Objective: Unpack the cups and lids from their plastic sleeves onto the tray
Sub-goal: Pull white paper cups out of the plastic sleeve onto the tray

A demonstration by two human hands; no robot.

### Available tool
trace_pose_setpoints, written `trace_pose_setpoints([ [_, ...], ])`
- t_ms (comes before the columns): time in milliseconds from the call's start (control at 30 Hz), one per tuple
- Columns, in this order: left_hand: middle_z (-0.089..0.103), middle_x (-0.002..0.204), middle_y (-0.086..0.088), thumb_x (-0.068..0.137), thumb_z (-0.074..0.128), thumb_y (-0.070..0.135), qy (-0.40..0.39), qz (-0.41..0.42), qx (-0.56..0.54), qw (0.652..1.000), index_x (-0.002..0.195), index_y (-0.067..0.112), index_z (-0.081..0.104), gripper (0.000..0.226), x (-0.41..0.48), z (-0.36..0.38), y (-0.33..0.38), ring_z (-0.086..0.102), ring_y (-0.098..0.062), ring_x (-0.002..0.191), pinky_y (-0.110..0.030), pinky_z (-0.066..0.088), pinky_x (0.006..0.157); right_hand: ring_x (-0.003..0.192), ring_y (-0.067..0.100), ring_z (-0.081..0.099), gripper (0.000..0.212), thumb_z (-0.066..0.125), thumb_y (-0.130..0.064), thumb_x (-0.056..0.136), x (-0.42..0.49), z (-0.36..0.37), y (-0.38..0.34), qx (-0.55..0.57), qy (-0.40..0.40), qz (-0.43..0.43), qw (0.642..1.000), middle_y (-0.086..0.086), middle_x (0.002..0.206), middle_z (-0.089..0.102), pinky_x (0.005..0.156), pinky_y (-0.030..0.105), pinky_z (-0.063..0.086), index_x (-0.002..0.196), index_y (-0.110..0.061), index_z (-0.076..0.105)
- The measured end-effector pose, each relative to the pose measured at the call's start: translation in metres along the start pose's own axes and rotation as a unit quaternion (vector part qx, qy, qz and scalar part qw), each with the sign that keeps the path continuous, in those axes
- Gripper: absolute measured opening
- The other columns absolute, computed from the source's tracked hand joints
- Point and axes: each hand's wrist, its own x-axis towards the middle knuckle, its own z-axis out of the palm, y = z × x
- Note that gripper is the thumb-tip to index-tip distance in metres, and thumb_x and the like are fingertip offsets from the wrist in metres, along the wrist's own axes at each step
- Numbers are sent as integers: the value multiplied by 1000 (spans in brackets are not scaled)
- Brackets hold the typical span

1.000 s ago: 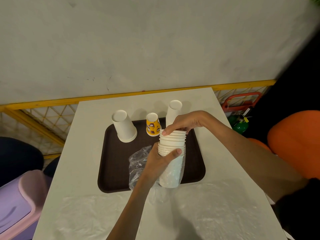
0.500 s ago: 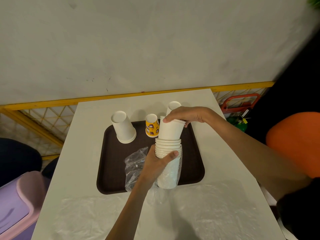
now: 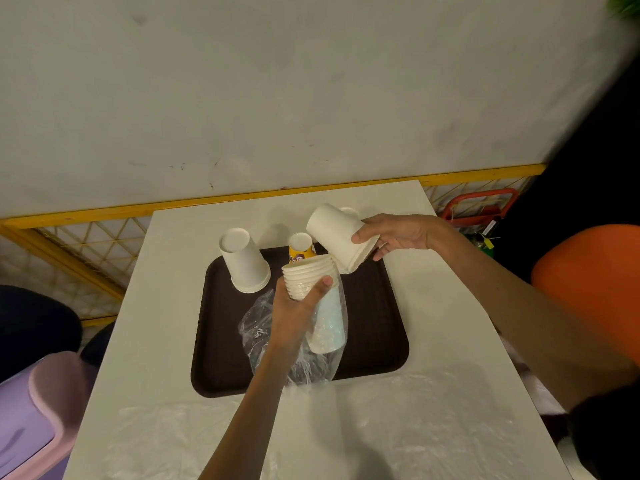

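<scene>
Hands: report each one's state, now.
Left hand: grips the nested stack of white paper cups, partly out of its clear plastic sleeve.
Right hand: holds one tilted white paper cup.

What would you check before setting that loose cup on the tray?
1. Grip of the right hand on the loose cup: ok.
2. Gap between loose cup and stack: ok.
3. Hold of the left hand on the stack: ok.
4. Bare room on the tray: ok.
5. Stack free of its sleeve: not ok, lower part wrapped.
6. One cup or several in that hand: cannot tell.
</scene>
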Motion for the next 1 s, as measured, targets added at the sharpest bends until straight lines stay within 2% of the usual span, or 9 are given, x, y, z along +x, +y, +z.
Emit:
trace_pose_setpoints([
  [67,62,119,-5,56,83,54,-3,11,-4,1000,130,17,46,91,1,1,2,63,-19,106,-40,53,92,95,12,59,70,73,-44,48,1,-3,0,41,33,-31,998,0,101,61,70,19,51,110,-19,54],
  [167,63,116,-6,55,84,56,-4,24,-5,1000,128,16,47,91,2,1,2,64,-18,103,-35,55,86,110,19,56,49,73,-23,77,12,-9,0,139,164,-90,972,2,113,59,85,25,50,120,-14,51],
  [300,61,118,-3,50,82,60,-6,20,11,1000,131,18,44,98,6,1,-4,62,-18,106,-35,54,88,111,17,51,71,77,-14,76,36,-11,5,116,347,-108,924,5,127,49,91,30,46,134,-10,36],
  [400,61,119,-2,47,76,63,-7,16,23,1000,131,19,45,100,9,1,-8,62,-18,107,-39,54,92,117,20,50,82,81,-12,71,53,-8,11,102,379,-105,914,6,130,48,93,32,46,135,-12,31],
  [500,62,117,-2,54,84,58,-8,17,14,1000,129,18,46,94,13,0,-10,62,-18,106,-32,55,86,120,22,48,85,82,-14,70,67,-4,19,70,390,-88,914,7,134,47,92,31,43,136,-11,28],
  [600,61,117,-2,57,76,48,-10,19,12,1000,130,17,45,85,16,0,-10,62,-16,105,-24,53,81,122,24,48,87,83,-16,69,81,-2,30,41,390,-75,917,8,135,47,92,33,43,136,-12,28],
  [800,60,118,-2,63,82,46,-13,13,20,1000,131,17,43,84,20,2,-16,61,-16,105,-21,52,78,132,24,37,98,85,-23,68,92,1,51,10,359,-70,930,6,144,34,104,35,36,141,-15,20],
  [933,59,118,-3,59,73,43,-18,8,31,999,132,16,41,83,19,6,-14,60,-17,106,-27,53,84,133,19,35,92,82,-34,70,84,1,43,1,473,-142,870,3,147,33,107,32,34,143,-18,28],
  [1000,60,116,-2,61,75,42,-34,6,30,999,128,18,44,78,17,8,-11,61,-16,103,-26,53,84,120,15,45,78,80,-33,73,75,6,33,-16,512,-208,833,3,136,45,96,22,41,137,-17,38],
])
